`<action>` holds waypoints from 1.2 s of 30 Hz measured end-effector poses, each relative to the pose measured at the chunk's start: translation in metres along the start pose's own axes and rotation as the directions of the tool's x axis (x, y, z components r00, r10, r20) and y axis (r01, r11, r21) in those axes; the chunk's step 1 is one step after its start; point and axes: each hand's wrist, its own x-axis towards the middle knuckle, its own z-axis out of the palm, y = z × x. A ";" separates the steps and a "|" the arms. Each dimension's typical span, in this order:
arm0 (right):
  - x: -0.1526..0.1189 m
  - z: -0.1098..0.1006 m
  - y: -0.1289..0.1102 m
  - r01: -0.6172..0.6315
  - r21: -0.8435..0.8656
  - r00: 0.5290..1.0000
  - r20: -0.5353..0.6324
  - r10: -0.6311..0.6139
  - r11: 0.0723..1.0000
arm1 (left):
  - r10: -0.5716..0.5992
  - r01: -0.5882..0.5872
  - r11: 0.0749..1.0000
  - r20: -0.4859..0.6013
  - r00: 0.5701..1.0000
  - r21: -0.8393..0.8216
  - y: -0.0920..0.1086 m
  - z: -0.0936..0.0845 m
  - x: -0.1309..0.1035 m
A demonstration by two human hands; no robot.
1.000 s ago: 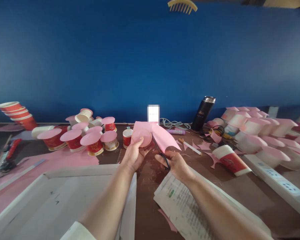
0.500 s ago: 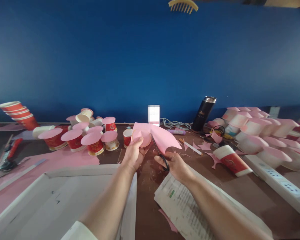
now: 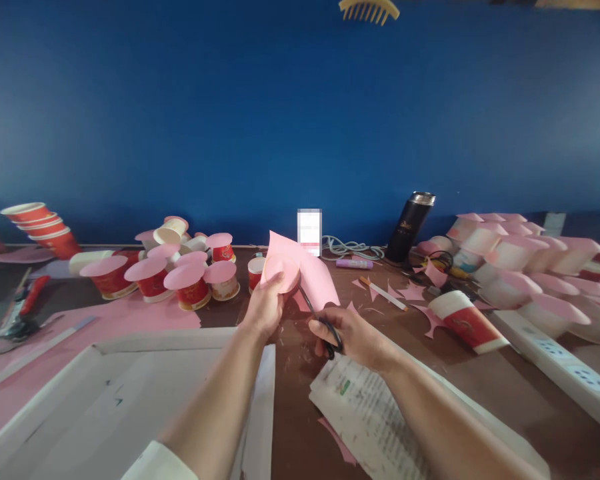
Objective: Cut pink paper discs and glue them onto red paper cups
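Note:
My left hand (image 3: 265, 307) grips a sheet of pink paper (image 3: 317, 270), its thumb pressed on a round, cup-sized outline near the middle. A pale curved rim shows at the edge of that outline; whatever lies beneath is mostly hidden by the paper and fingers. In my right hand (image 3: 347, 333) are black-handled scissors (image 3: 309, 301), the fingers through the loops. Their blades meet the paper along the right side of the round outline, and a flap of paper hangs to the right of them. Just behind my left hand stands a small red cup (image 3: 255, 272).
Cups topped with pink discs (image 3: 187, 279) stand left; more pink-topped cups (image 3: 525, 253) are piled right. A black flask (image 3: 410, 228), a tipped red cup (image 3: 467, 323), a power strip (image 3: 560, 357), a printed sheet (image 3: 365, 407) and a white tray (image 3: 165, 337) surround my arms.
The pink paper has turned in my left hand, so its right flap now hangs lower and nearer. My right hand with the scissors has shifted slightly down.

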 end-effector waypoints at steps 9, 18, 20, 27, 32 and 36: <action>-0.013 -0.012 -0.018 -0.090 -0.017 0.961 0.260 0.091 0.996 | 0.101 -0.087 0.981 -0.076 0.992 0.173 -0.007 -0.009 0.005; -0.006 -0.012 -0.015 0.019 0.093 0.998 0.056 -0.024 0.995 | 0.133 -0.092 0.956 -0.130 0.983 0.280 -0.004 -0.011 0.004; -0.003 -0.010 -0.011 0.008 0.109 0.999 0.047 -0.013 0.994 | 0.141 -0.087 0.947 -0.157 0.977 0.308 -0.002 -0.013 0.002; 0.002 -0.009 0.002 -0.036 0.092 0.999 0.026 0.034 0.995 | 0.185 -0.096 0.888 -0.159 0.970 0.450 0.008 -0.010 -0.002; 0.003 -0.007 0.005 -0.068 0.083 0.998 -0.007 0.068 0.994 | 0.209 -0.121 0.877 -0.140 0.968 0.466 0.013 -0.007 -0.004; 0.004 -0.005 0.000 -0.063 0.130 0.998 -0.011 0.065 0.989 | 0.197 -0.107 0.891 -0.164 0.967 0.441 0.009 -0.010 -0.001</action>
